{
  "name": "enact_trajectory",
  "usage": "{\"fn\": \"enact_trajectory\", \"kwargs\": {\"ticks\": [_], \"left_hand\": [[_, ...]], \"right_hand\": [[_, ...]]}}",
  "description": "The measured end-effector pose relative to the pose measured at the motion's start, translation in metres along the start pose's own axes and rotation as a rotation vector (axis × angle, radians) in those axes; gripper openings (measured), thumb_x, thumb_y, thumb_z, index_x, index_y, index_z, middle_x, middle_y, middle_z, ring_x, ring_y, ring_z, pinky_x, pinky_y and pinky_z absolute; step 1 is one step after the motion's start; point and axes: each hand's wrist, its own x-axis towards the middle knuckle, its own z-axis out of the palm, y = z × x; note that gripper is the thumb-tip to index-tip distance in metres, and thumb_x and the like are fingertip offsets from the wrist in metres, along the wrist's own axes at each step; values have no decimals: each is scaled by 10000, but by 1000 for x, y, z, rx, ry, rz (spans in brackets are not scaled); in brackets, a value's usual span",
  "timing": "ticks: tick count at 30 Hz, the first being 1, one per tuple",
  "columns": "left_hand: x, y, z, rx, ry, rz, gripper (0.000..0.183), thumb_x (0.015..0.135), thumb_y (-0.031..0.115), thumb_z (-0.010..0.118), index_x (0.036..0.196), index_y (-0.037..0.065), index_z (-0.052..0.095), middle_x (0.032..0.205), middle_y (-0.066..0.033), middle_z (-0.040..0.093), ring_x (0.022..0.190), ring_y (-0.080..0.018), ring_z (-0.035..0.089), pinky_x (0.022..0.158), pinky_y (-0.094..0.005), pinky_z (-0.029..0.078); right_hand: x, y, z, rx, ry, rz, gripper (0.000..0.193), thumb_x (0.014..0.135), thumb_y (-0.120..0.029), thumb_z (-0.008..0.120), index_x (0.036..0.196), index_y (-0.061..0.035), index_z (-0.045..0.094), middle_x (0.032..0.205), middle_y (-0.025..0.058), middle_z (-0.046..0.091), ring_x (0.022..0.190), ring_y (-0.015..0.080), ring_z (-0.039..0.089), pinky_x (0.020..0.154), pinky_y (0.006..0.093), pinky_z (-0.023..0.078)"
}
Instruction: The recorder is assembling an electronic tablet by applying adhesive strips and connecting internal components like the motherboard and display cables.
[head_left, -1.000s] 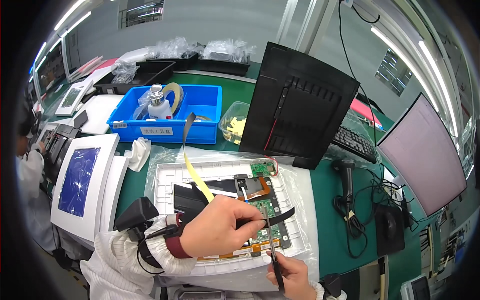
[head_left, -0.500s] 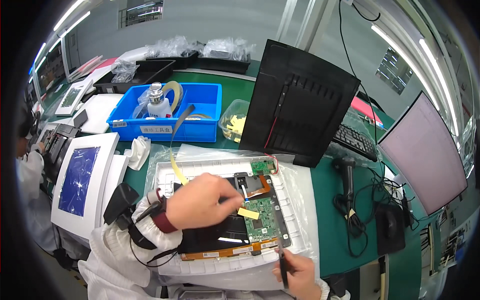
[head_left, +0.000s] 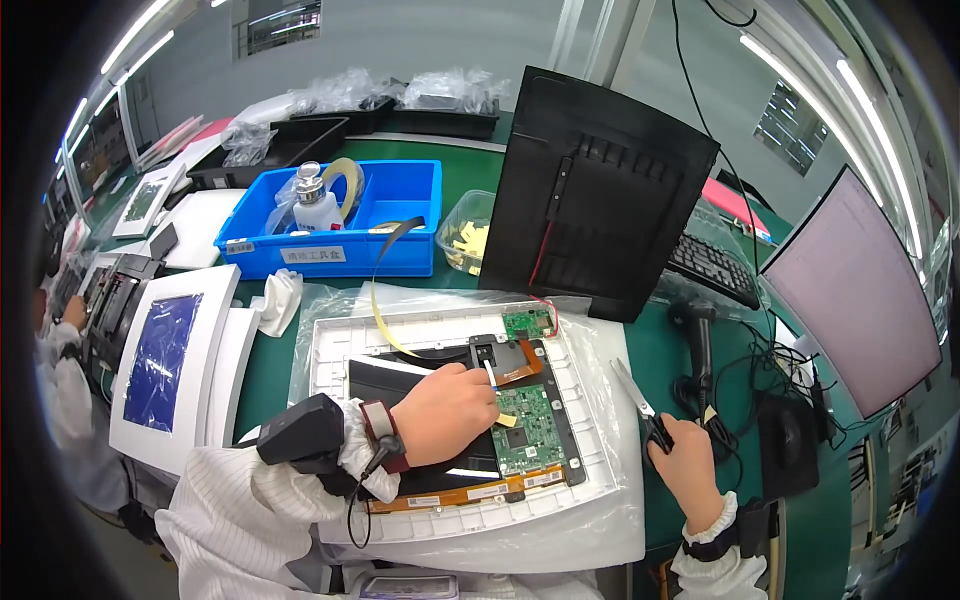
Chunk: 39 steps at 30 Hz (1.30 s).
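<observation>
My left hand (head_left: pixel 448 415) lies over the middle of an opened white-framed display panel (head_left: pixel 335 340), its fingers curled together at the green circuit board (head_left: pixel 535 430). A small yellow piece of tape (head_left: pixel 507 420) shows just beside the fingertips; whatever they pinch is hidden. An orange flat cable (head_left: pixel 522 362) and a white-and-blue ribbon (head_left: pixel 490 374) sit by the board's top. To the right of the panel, my right hand (head_left: pixel 687 465) is closed around the dark handles of scissors (head_left: pixel 635 388), whose blades point up and left.
Behind the panel stand a blue tool tray (head_left: pixel 350 262) with a pump bottle (head_left: pixel 317 208), a clear box of yellow pieces (head_left: pixel 468 235) and an upright black cover (head_left: pixel 600 190). At right are a scanner (head_left: pixel 700 350), cables, a mouse (head_left: pixel 785 445) and a monitor (head_left: pixel 860 300). A co-worker sits left.
My right hand has moved right and up with the scissors, from the panel's lower right edge to beside it. My left hand has shifted right and slightly down, nearer the yellow tape.
</observation>
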Motion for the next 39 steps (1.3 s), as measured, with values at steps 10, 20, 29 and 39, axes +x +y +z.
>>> {"fn": "enact_trajectory", "kwargs": {"ticks": [10, 20, 29, 39], "left_hand": [[-4, 51, -37, -900, 266, -360, 84, 693, 56, 636, 770, 21, 635, 692, -112, 606, 609, -219, 588, 521, -263, 466], [-10, 70, -32, -936, 322, -289, 115, 684, 48, 642, 787, 13, 606, 663, -101, 576, 595, -237, 567, 529, -303, 449], [-17, 74, -25, -603, 310, -252, 136, 653, 67, 601, 779, 31, 561, 632, -91, 523, 617, -252, 532, 525, -338, 445], [-16, 74, -30, -643, 462, -255, 126, 630, 40, 632, 735, 34, 562, 654, -80, 536, 593, -233, 546, 499, -311, 442]], "right_hand": [[6, -57, -26, 348, 44, -244, 230, 673, -64, 662, 887, 5, 613, 786, 131, 586, 712, 263, 572, 627, 309, 464], [-6, -118, -23, 1076, -89, -204, 155, 685, -1, 668, 830, 15, 617, 790, 97, 612, 644, 169, 585, 569, 244, 463], [-12, -140, -11, 708, 247, -415, 202, 620, -20, 706, 792, 8, 603, 783, 100, 594, 652, 231, 584, 553, 283, 466], [-10, -135, -6, 940, 126, -151, 135, 680, 29, 651, 806, 48, 604, 753, 100, 594, 628, 157, 584, 538, 233, 469]]}}
